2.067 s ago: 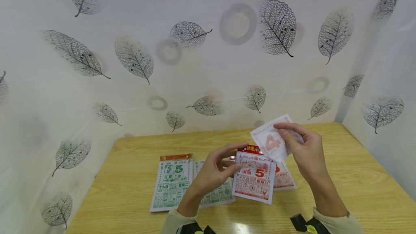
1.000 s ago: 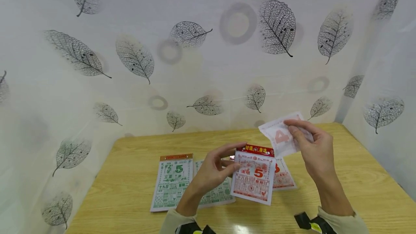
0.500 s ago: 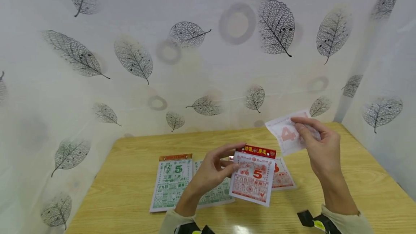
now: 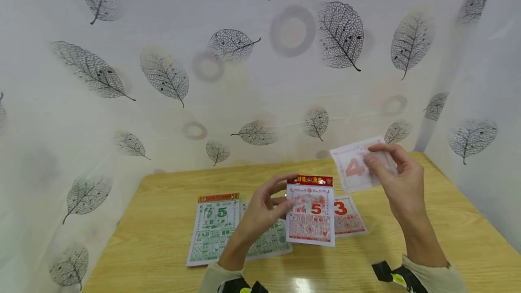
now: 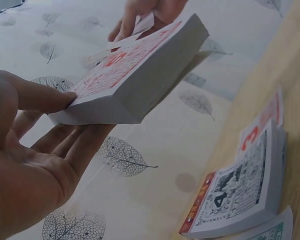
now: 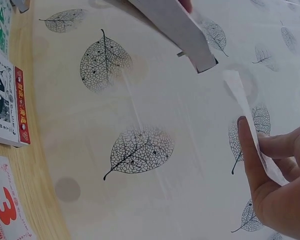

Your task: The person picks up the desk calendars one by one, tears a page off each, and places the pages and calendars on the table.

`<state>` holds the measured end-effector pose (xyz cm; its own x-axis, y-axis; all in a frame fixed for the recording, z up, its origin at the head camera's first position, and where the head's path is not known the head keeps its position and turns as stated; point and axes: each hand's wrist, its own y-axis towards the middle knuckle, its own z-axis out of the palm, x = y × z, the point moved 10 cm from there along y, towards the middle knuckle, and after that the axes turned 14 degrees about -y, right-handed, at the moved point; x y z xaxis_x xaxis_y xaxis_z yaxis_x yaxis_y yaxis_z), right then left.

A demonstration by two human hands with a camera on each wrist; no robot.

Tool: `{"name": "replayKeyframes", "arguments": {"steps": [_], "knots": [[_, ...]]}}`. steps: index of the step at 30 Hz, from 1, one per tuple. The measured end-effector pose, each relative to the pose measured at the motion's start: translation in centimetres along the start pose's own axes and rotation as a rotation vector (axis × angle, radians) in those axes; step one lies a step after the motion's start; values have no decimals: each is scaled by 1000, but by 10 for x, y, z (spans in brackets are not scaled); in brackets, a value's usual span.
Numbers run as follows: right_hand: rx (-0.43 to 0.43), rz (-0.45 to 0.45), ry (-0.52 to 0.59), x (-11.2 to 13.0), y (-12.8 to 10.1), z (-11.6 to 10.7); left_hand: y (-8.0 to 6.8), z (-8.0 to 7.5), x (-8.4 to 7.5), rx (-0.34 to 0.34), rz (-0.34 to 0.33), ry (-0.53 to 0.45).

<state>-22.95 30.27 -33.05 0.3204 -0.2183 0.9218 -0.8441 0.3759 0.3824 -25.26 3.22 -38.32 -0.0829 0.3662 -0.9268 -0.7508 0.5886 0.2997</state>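
My left hand holds a thick red-and-white tear-off calendar pad above the table, thumb on its face, fingers under it; the top page shows a red 5. The left wrist view shows the pad resting on my fingers. My right hand pinches a loose torn page with a red 4, raised to the right of the pad. That page appears edge-on in the right wrist view. A loose page with a red 3 lies on the table below.
A green-printed calendar pad showing a 5 lies at the table's left, with a loose green page beside it. The wooden table is enclosed by leaf-patterned white walls behind and on both sides.
My right hand has carried the torn 4 page up and to the right, away from the pad. The left hand has turned the pad more upright, uncovering the 3 page on the table.
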Motion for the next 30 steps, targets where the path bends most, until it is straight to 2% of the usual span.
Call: {"name": "replayKeyframes", "arguments": {"steps": [7,12,15,20,24,30], "knots": [[23,-46,-41,3,0,-1,0,-12,5,-88,-42,-56],[35,-64,-120,-5,-5,-7,1,-16,9,-125,-70,-56],[63,-90,-235,-11,-11,-12,2,-17,13,-132,-76,-51],[88,-154,-435,-19,-16,-24,0,-14,22,-129,-96,-39],[98,-150,-480,-26,-18,-37,1,-7,31,-127,-124,-56],[79,-128,-586,-38,-20,-64,1,3,49,-165,-179,-75]]}}
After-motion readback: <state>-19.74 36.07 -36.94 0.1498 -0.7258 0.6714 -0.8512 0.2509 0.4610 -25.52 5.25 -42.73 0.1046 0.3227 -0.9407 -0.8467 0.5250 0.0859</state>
